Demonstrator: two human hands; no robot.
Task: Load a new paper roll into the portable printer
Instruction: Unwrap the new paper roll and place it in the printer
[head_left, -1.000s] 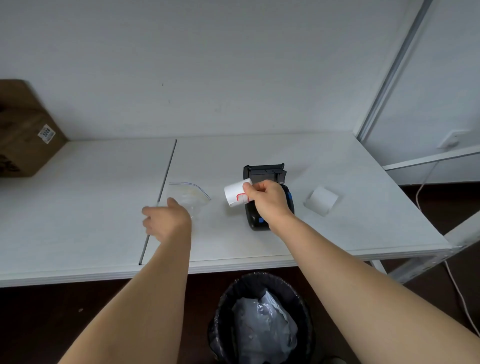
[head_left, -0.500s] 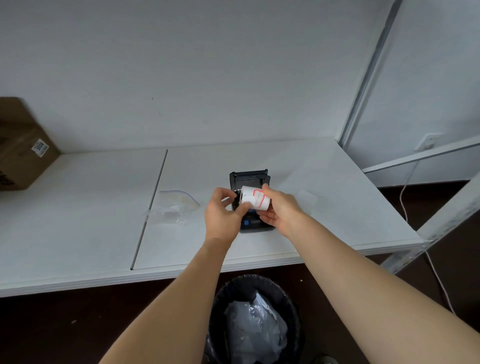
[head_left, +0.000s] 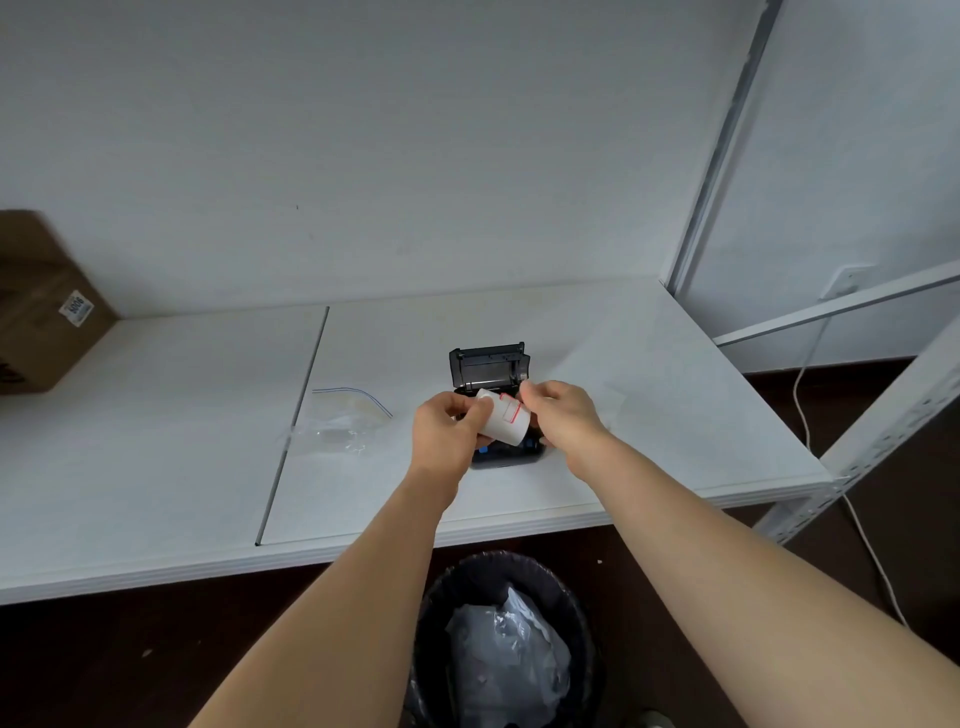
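White shelf top (head_left: 156, 441) against a pale wall. Paper roll (head_left: 503, 417) held between both hands, left hand (head_left: 447, 434) gripping its left end, right hand (head_left: 563, 422) its right end. Roll's long axis runs hand to hand, slightly tilted. Printer (head_left: 488, 370), lid open, sits directly beneath and just beyond; judged: lower straight down

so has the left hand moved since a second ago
Yes. The left hand has gone right, from beside the plastic bag to the paper roll over the printer.
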